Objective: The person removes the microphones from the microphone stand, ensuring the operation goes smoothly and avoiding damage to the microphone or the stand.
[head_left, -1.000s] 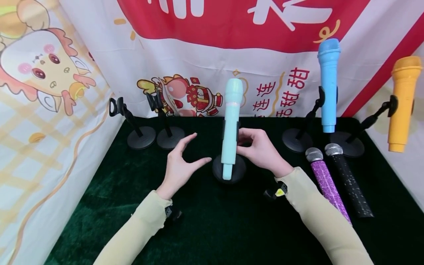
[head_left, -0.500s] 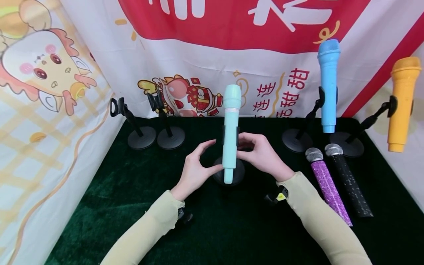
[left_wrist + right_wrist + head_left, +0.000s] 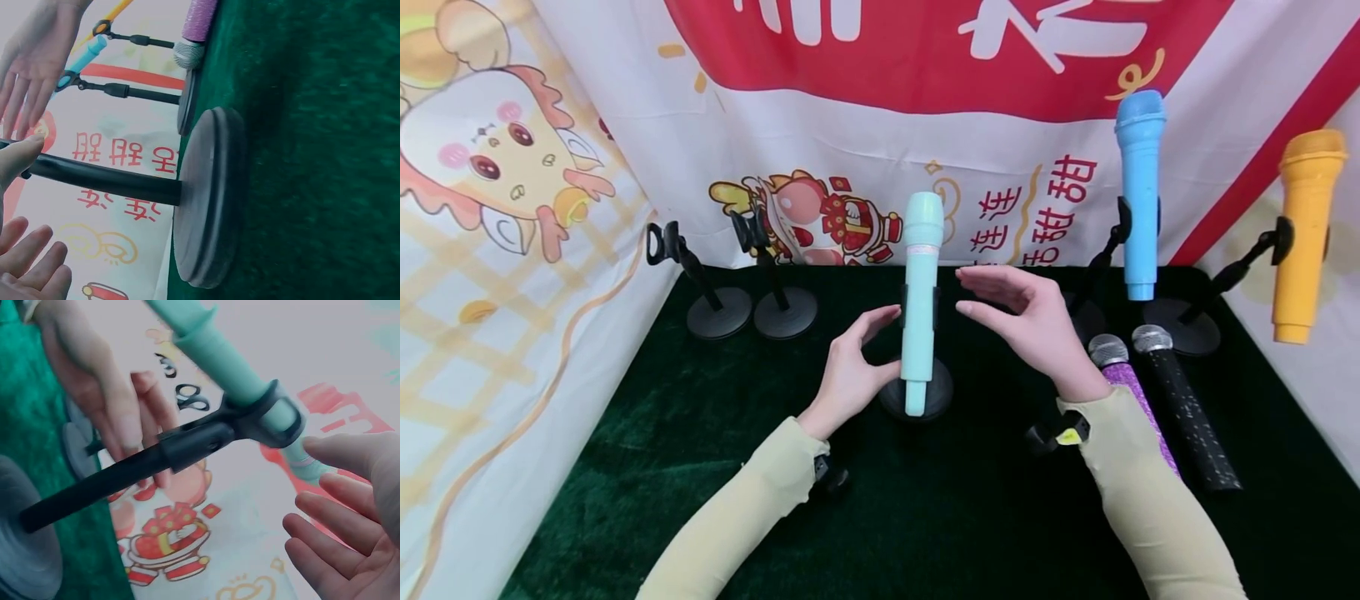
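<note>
A mint-green microphone (image 3: pixel 919 308) sits tilted in the clip of a black stand (image 3: pixel 206 447) with a round base (image 3: pixel 203 200), mid-table. My left hand (image 3: pixel 850 371) is close on its left side, thumb and fingers parted around the upright. In the left wrist view the thumb (image 3: pixel 22 156) overlaps the pole; whether it touches I cannot tell. To the right of the microphone, my right hand (image 3: pixel 1026 321) is apart from it, fingers extended and holding nothing.
Two black stands without microphones (image 3: pixel 718 310) (image 3: pixel 784 310) are at the back left. At right, stands hold a blue microphone (image 3: pixel 1141 196) and a yellow microphone (image 3: pixel 1307 237). A purple glitter microphone (image 3: pixel 1123 375) and a black speckled one (image 3: pixel 1187 412) lie on the green cloth (image 3: pixel 925 517).
My left hand has moved right, up to the stand. My right hand has let go of the stand and drawn away to the right. The mint-green microphone has dipped slightly.
</note>
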Tool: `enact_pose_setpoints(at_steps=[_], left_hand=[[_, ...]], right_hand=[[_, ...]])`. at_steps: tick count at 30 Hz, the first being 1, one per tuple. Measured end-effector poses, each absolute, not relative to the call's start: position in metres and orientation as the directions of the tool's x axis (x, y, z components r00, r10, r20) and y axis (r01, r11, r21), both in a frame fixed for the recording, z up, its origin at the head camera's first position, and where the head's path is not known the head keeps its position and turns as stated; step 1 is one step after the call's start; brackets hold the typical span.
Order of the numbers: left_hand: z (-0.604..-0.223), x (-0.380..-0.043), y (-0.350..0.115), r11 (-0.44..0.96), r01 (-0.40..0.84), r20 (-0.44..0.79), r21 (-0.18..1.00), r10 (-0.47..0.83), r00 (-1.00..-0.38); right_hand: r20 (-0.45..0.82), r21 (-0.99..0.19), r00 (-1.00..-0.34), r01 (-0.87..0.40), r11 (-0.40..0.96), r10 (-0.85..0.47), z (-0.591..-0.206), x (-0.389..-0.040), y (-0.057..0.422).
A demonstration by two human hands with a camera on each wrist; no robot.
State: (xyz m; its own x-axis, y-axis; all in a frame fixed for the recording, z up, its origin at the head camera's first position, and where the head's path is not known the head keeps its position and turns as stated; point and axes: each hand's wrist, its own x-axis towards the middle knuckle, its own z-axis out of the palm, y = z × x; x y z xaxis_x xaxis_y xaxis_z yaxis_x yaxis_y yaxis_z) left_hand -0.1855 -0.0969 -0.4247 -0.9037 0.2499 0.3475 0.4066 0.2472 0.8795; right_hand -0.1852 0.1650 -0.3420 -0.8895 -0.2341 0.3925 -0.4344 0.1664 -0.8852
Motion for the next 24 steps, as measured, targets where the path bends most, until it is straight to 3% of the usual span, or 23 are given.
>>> enact_pose_setpoints(at_steps=[8,24], left_hand=[[-0.424,-0.197,-0.092,0.189,0.409,0.357,0.892,0.257,-0.898],[-0.427,-0.199,-0.082,0.135,0.355,0.306,0.925,0.29,-0.907]], right_hand=[[0.418,-0.895,-0.892,-0.437,0.085,-0.173,-0.328,-0.181,0.155],[0.289,-0.952,-0.936,-0.304,0.044,-0.201,-0.323,-0.186,0.127]])
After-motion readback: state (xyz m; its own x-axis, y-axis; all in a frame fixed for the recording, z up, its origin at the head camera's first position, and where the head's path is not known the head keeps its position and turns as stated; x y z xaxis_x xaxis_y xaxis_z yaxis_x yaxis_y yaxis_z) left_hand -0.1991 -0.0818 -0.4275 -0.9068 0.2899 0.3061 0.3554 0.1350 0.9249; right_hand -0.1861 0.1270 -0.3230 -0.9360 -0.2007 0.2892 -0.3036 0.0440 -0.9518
